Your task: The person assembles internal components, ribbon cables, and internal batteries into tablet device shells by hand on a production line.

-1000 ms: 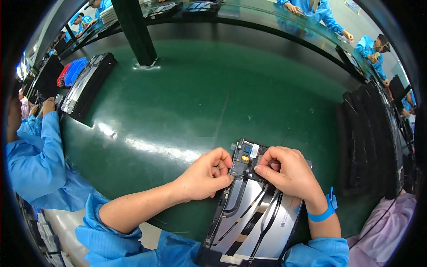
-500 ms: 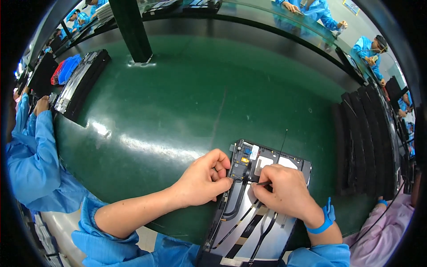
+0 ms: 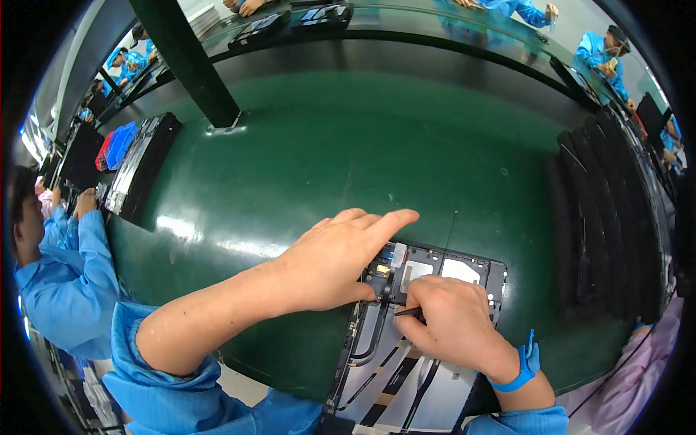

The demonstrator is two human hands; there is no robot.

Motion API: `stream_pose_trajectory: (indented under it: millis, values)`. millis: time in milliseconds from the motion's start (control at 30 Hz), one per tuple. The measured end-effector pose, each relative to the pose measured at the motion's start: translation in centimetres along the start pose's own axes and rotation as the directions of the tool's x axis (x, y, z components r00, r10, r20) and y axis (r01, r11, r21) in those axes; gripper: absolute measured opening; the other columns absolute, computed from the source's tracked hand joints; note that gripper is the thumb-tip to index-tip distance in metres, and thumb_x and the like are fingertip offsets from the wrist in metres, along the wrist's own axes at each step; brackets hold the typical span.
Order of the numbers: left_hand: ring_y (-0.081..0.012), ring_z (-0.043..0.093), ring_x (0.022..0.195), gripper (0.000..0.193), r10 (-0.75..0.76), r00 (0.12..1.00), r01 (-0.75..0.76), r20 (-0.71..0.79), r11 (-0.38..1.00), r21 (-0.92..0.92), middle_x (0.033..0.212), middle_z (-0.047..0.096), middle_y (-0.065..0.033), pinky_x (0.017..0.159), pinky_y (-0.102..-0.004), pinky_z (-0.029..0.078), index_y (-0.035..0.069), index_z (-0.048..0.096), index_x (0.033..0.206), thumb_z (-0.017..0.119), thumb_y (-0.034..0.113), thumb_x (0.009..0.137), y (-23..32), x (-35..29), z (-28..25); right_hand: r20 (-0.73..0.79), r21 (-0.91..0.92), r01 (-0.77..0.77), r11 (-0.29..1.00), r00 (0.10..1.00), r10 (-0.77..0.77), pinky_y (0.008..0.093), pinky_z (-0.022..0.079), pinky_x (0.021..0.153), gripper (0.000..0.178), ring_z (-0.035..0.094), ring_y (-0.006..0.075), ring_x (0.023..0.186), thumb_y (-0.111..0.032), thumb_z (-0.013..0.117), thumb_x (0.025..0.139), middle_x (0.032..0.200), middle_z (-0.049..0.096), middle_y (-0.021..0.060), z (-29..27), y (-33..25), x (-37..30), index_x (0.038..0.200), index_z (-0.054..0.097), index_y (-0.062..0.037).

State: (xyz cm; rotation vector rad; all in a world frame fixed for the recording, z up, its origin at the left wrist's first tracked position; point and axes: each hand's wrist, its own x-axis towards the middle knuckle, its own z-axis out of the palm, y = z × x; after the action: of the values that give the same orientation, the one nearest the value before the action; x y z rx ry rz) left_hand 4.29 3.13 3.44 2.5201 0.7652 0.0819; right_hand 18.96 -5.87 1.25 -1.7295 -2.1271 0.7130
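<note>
An opened tablet point(image 3: 454, 391) lies face down at the front edge of the green table. Its silver inner panel, dark flat cables and circuit board point(image 3: 378, 279) are exposed. My left hand point(image 3: 333, 257) reaches across the tablet's upper left corner, holding nothing, with fingers stretched out and the thumb by the board's left edge. Closed above the tablet's middle, my right hand point(image 3: 453, 319) pinches a thin black pointed tool point(image 3: 409, 312). The tool's tip points left, near the board's lower edge; whether it touches cannot be seen. A blue strap point(image 3: 522, 373) circles my right wrist.
Black foam trays point(image 3: 605, 217) stand stacked at the right. A dark tray of devices point(image 3: 141, 170) and blue and red bins point(image 3: 119, 145) are at the far left, near a co-worker in blue point(image 3: 65, 290). A dark post point(image 3: 188, 65) rises from the table's far left.
My left hand has moved up over the tablet's corner, its curled fingers now stretched out. My right hand, still holding the tool, has shifted slightly left and down. The whole view has shifted.
</note>
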Motion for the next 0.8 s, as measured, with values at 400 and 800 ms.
stream_pose_trajectory:
  millis: [400,800]
  values:
    - [-0.0311,0.046,0.094,0.07,0.009,0.933,-0.063,0.359,0.989,0.137,0.097,0.048,-0.016,0.08,-0.0381,0.037,0.006,0.027,0.119,0.063,0.005,0.059,2.1,1.9,-1.2,-0.033,0.008,0.002,1.0,0.999,-0.002,0.0355,0.041,0.048,0.015,0.053,0.0264,0.056,-0.018,0.053,0.059,0.059,0.052,0.0088,-0.2,0.0,-0.1,0.062,0.053,-0.0033]
    - [-0.0305,0.046,0.093,0.079,0.005,0.96,-0.014,0.28,0.999,0.029,0.099,0.048,-0.0161,0.078,-0.037,0.036,0.008,0.023,0.122,0.066,0.007,0.056,1.0,1.4,-1.1,-0.01,-0.02,0.014,1.0,1.0,-0.014,0.0359,0.04,0.047,0.014,0.053,0.0258,0.055,-0.017,0.053,0.059,0.06,0.053,0.0084,0.0,0.1,0.0,0.062,0.052,-0.0035]
